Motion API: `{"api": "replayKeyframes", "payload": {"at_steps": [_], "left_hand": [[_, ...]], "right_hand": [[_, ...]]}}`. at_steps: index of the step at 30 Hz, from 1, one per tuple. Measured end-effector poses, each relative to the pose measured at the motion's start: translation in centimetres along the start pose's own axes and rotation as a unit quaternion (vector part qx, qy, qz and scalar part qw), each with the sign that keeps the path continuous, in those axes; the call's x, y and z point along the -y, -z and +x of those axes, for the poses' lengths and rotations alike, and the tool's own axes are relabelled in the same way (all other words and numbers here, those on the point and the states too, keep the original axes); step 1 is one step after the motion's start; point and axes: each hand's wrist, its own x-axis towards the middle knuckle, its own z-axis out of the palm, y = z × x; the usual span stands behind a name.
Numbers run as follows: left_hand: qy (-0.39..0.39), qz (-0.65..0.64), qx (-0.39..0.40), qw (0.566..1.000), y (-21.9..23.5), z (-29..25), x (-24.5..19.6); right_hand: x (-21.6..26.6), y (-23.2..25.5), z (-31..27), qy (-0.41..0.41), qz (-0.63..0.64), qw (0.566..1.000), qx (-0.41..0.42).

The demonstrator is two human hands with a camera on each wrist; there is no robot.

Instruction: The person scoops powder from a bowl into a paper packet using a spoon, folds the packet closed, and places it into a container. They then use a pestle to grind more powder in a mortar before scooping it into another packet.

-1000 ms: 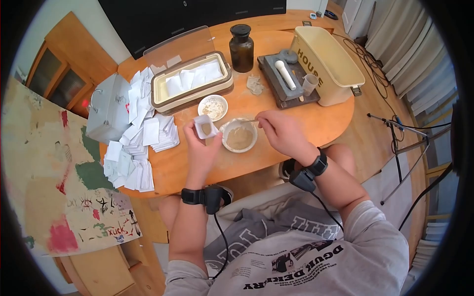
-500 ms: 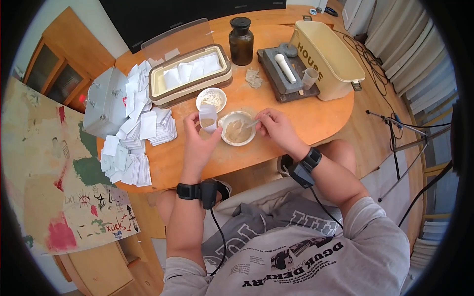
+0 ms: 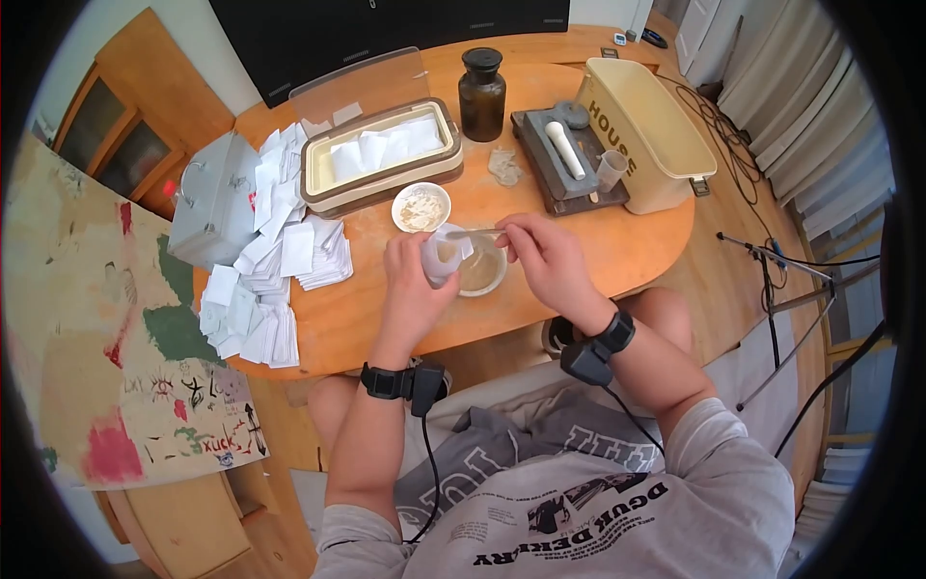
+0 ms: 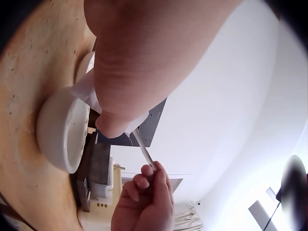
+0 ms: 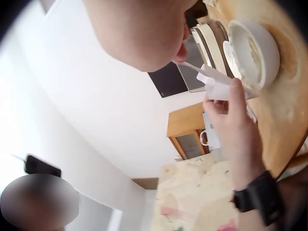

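Observation:
My left hand holds a small white paper packet with its mouth spread and brownish powder showing inside. In my right hand, the thumb and fingers pinch the handle of a slim metal spoon, whose far end reaches the packet's mouth. Just under and beside the packet stands a white bowl of brownish powder, partly hidden by it. Behind it is a smaller white bowl with pale powder. From the right wrist view, the packet sits tilted close by the bowl's rim.
Piles of white packets lie at the left by a metal case. A cream tray holds more packets. Further back stand a dark jar, a grey stone block bearing a white pestle, a plastic cup and a cream bin.
The spoon has come up out of the bowl, leftward to the packet's mouth. My left hand has shifted right with the packet, which now overlaps the bowl's left side in the head view.

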Motion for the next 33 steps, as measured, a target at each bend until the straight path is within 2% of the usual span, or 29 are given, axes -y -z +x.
{"api": "replayKeyframes", "payload": {"at_steps": [2, 4, 6, 7, 8, 9, 10, 12, 15, 16, 18, 19, 21, 25, 27, 28, 30, 33], "left_hand": [[0.008, -0.012, -0.004, 1.000, 0.0, -0.1, 0.3], [0.019, -0.023, -0.012, 0.999, 0.1, -0.3, 0.6], [0.098, -0.136, -0.029, 0.985, 0.1, -0.1, 0.9], [0.096, -0.134, -0.030, 0.986, -0.1, 0.1, 1.1], [0.138, -0.276, -0.057, 0.950, -0.2, 0.2, 1.3], [0.177, -0.410, -0.083, 0.891, -0.2, 0.3, 1.6], [0.177, -0.407, -0.085, 0.892, 0.2, 0.5, 1.5], [0.236, -0.536, -0.105, 0.804, 1.0, 0.7, 1.1], [0.268, -0.552, -0.080, 0.786, 1.5, 0.9, 1.1], [0.266, -0.552, -0.082, 0.786, 1.5, 1.0, 1.1], [0.233, -0.444, -0.041, 0.864, 1.2, 0.8, 1.4], [0.232, -0.443, -0.044, 0.865, 1.0, 0.7, 1.6], [0.169, -0.414, -0.026, 0.894, 0.5, 0.6, 2.0], [0.183, -0.369, 0.022, 0.911, 0.2, 0.4, 1.3], [0.168, -0.397, 0.065, 0.900, 0.1, 0.3, 0.4], [0.167, -0.397, 0.071, 0.900, 0.0, 0.2, 0.1], [0.174, -0.437, 0.110, 0.875, -0.2, 0.1, -0.3], [0.191, -0.437, 0.132, 0.869, 0.0, 0.1, -0.7]], "right_hand": [[1.1, 0.0, -0.8, 0.175, -0.158, 0.970, -0.053], [0.9, 0.6, -0.7, 0.174, -0.146, 0.972, -0.063], [-0.2, 0.9, -0.3, 0.111, -0.159, 0.979, -0.053], [-0.7, 0.9, -0.2, 0.113, -0.158, 0.979, -0.054], [-1.3, 0.8, -0.2, 0.046, -0.147, 0.988, -0.014], [-1.8, 0.7, -0.1, -0.022, -0.134, 0.990, 0.028], [-2.5, 0.5, -0.1, -0.020, -0.131, 0.991, 0.031], [-3.4, 0.6, -0.1, -0.035, -0.120, 0.991, 0.052], [-3.4, 1.1, 0.0, -0.040, -0.147, 0.986, 0.071], [-3.3, 1.2, 0.1, -0.038, -0.147, 0.986, 0.072], [-2.8, 1.3, 0.2, 0.020, -0.292, 0.955, 0.056], [-2.6, 1.3, 0.2, 0.022, -0.292, 0.954, 0.057], [-2.3, 1.6, 0.4, 0.186, -0.420, 0.888, -0.017], [-1.0, 0.8, 0.4, 0.190, -0.377, 0.907, -0.008], [-0.3, -0.3, 0.2, 0.086, -0.167, 0.981, 0.047], [-0.2, -0.7, 0.3, 0.083, -0.167, 0.982, 0.042], [-0.1, -1.2, 0.6, 0.019, -0.044, 0.991, 0.126], [-0.6, -1.0, 0.6, 0.017, -0.071, 0.986, 0.149]]}}
